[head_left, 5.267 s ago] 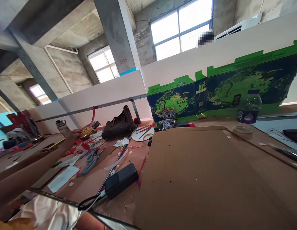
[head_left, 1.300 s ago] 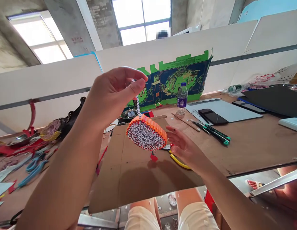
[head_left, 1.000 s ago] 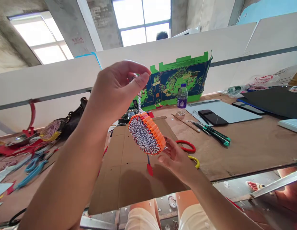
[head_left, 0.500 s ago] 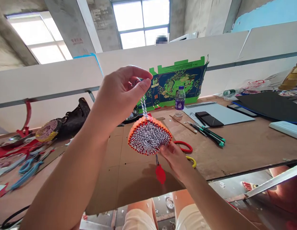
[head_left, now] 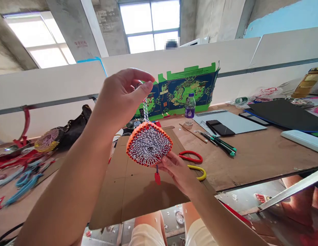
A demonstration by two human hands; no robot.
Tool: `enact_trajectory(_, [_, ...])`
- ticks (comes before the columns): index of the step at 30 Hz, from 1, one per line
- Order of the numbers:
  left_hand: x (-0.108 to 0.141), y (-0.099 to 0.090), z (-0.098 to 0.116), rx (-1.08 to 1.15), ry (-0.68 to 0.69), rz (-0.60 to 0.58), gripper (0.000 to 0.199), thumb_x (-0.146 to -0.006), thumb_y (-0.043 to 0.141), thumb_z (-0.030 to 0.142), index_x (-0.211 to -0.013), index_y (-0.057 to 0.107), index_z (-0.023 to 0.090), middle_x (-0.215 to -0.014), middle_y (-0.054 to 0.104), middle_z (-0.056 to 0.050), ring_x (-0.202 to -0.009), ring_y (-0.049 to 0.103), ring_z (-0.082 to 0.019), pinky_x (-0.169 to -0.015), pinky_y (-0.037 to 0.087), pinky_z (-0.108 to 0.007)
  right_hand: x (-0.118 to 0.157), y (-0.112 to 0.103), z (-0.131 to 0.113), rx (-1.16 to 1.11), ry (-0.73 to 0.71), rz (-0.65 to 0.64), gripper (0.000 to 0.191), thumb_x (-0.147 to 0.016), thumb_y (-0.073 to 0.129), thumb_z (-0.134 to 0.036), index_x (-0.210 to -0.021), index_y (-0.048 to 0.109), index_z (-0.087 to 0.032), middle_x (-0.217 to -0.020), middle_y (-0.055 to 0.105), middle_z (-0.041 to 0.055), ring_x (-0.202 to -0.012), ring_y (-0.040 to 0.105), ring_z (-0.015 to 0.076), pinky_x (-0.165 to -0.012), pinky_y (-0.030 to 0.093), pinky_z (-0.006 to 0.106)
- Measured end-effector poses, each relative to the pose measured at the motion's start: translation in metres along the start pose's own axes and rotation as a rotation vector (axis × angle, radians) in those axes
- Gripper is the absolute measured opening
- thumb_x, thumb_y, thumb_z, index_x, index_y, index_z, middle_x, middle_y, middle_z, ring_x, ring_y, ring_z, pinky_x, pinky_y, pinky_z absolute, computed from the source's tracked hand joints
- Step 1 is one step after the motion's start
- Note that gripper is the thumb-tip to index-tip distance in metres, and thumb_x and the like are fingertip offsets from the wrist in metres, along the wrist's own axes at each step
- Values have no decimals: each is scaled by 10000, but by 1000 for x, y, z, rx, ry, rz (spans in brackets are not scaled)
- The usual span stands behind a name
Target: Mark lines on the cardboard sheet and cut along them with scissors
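An orange-edged ornament (head_left: 149,144) with a black-and-white spiral face hangs in the air over a brown cardboard sheet (head_left: 118,201). Its striped cord (head_left: 145,110) runs up into my left hand (head_left: 125,95), whose thumb and fingers are closed on it. My right hand (head_left: 178,169) grips the ornament's lower right edge, thumb on the face and fingers behind. A small red tag (head_left: 157,178) dangles below on a dark string.
Red-handled scissors (head_left: 200,158) and a yellow handle (head_left: 203,174) lie right of the cardboard. Beyond are cutters (head_left: 223,147), a phone (head_left: 220,127), a bottle (head_left: 190,111) and a printed box (head_left: 189,89). Blue scissors (head_left: 27,186) and a dark bag (head_left: 74,131) are at left.
Both hands and the ornament have shifted slightly left in the view. The ornament's face has turned more toward the camera, and more right-hand fingers show beneath it.
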State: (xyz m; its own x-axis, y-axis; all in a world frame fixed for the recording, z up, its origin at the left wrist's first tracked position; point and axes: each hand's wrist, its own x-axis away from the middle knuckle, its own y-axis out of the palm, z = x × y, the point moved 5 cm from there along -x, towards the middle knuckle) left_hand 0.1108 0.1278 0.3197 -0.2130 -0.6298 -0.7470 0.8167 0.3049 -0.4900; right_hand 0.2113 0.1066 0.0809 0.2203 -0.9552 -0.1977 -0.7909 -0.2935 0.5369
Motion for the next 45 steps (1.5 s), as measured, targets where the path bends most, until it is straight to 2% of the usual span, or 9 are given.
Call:
enact_trajectory(8, [-2, -1, -3, -19, -33, -23, 183, -812, 653, 384, -942, 731, 283, -700, 605, 1, -624, 548, -129, -543, 396, -259, 1, 4, 8, -33, 8, -13, 354, -780, 741, -438, -1038, 645, -216, -1046, 707, 55, -833, 701, 175, -842, 481, 306])
enact_trajectory(14, [-6, 1, -6, 47, -12, -58, 182, -797, 661, 331, -953, 718, 257, -752, 637, -1, -667, 591, -126, -592, 448, -257, 2, 6, 12, -70, 13, 33, 353, -757, 760, -430, -1009, 649, -209, -1036, 715, 51, -786, 702, 173, -803, 495, 300])
enact_trajectory(19, [-11, 11, -21, 169, 54, -136, 164, -803, 627, 251, -953, 691, 239, -830, 665, -5, -721, 610, -126, -665, 490, -260, 6, 11, 17, -91, 9, 45, 341, -772, 748, -434, -1001, 644, -204, -1021, 717, 54, -776, 699, 166, -736, 494, 271])
enact_trajectory(22, [-12, 14, -27, 210, 84, -121, 147, -798, 626, 229, -930, 690, 241, -789, 652, -2, -719, 602, -132, -665, 486, -271, 6, 12, 17, -101, 12, 44, 324, -805, 717, -441, -1010, 639, -202, -1023, 717, 51, -770, 698, 150, -702, 478, 246])
enact_trajectory(32, [-17, -2, -15, 204, 170, 85, 129, -821, 614, 201, -917, 696, 231, -708, 624, 12, -672, 593, -114, -638, 473, -256, 6, 4, 18, -45, 25, 45, 540, -757, 724, -547, -1123, 615, -166, -1074, 708, 137, -993, 673, 257, -987, 436, 445])
enact_trajectory(35, [-18, -1, -16, 189, 179, 87, 141, -824, 611, 194, -927, 699, 229, -706, 624, 17, -666, 596, -108, -624, 462, -249, 3, -10, 18, -2, -21, 129, 619, -713, 753, -560, -1184, 581, -196, -1230, 639, 140, -1186, 574, 279, -1075, 368, 458])
enact_trajectory(39, [-14, 0, -16, 95, 150, 111, 142, -834, 608, 223, -929, 714, 215, -674, 627, 15, -663, 593, -107, -604, 443, -241, -10, -27, -2, 76, -145, 230, 729, -664, 808, -492, -1276, 487, -258, -1379, 518, 96, -1326, 432, 258, -1126, 316, 433])
enact_trajectory(42, [-12, 0, -16, 72, 130, 118, 142, -830, 614, 221, -929, 716, 218, -683, 644, 17, -667, 605, -106, -602, 447, -236, -18, -25, -17, 129, -193, 219, 849, -639, 844, -393, -1351, 397, -273, -1411, 478, 86, -1338, 411, 248, -1134, 309, 429])
enact_trajectory(45, [-10, 2, -16, 67, 119, 115, 142, -832, 617, 215, -936, 713, 224, -682, 656, 26, -673, 623, -105, -614, 459, -228, -16, -12, -21, 177, -199, 173, 854, -668, 828, -338, -1377, 355, -285, -1378, 503, 88, -1228, 526, 249, -1075, 387, 447])
